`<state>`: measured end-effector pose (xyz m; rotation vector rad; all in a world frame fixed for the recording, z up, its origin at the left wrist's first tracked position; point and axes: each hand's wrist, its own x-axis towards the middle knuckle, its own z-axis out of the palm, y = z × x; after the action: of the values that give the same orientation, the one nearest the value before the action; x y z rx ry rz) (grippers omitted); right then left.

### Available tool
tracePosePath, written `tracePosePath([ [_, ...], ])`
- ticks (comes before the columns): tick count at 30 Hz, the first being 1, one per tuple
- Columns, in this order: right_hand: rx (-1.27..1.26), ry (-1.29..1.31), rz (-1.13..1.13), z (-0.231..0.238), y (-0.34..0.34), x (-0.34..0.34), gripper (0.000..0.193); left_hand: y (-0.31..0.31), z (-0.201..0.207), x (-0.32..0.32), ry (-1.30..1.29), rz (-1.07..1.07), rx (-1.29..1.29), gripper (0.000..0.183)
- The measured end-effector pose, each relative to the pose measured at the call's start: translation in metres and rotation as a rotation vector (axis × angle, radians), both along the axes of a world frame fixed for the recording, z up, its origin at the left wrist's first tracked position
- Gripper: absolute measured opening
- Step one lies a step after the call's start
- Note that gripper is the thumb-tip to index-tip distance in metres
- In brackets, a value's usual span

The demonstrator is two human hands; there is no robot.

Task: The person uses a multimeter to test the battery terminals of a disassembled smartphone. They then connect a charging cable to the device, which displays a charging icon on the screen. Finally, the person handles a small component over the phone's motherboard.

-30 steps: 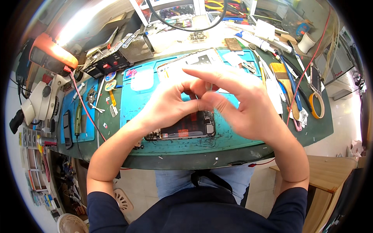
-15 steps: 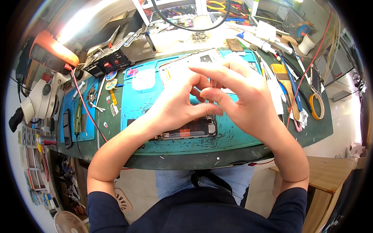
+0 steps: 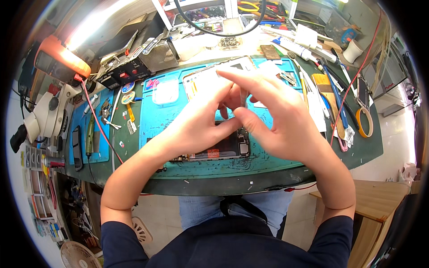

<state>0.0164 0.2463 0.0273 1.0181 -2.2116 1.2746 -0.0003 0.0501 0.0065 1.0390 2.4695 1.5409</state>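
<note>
My two hands meet above an opened smartphone body, which lies on a blue repair mat. My right hand is closed, its thumb and fingers pinching a small thin greyish piece too blurred to name. My left hand curls in from the other side, fingertips close to that piece; what its fingers press on is hidden. Behind the hands lies a white phone-shaped frame, partly covered by them. A clear plastic box sits left of it on the mat.
An orange multimeter and a black power unit stand at the back left. A brush, tweezers-like tools and a roll of tape lie on the right. A red cable crosses there; a black loop hangs at the back.
My right thumb has moved up and left, closer to my left fingers. The left thumb has drawn back a little, and the thin piece between the hands shows more.
</note>
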Motion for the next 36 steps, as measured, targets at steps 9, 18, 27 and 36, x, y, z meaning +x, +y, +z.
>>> tracePosePath([
  [9,-0.018,0.098,-0.011,0.007,0.007,-0.005,0.053,-0.008,0.019,0.000,-0.085,-0.027,-0.281,0.024],
  [18,-0.047,0.039,-0.042,-0.001,0.004,-0.004,0.051,-0.030,-0.005,-0.035,0.527,0.249,-0.431,0.013],
  [27,-0.005,-0.027,0.002,-0.003,0.004,-0.002,0.054,-0.035,-0.017,-0.049,0.493,0.267,-0.387,0.012],
  [36,0.032,-0.029,-0.005,-0.004,0.001,0.000,0.053,-0.026,0.004,-0.020,0.055,0.235,-0.335,0.019],
])
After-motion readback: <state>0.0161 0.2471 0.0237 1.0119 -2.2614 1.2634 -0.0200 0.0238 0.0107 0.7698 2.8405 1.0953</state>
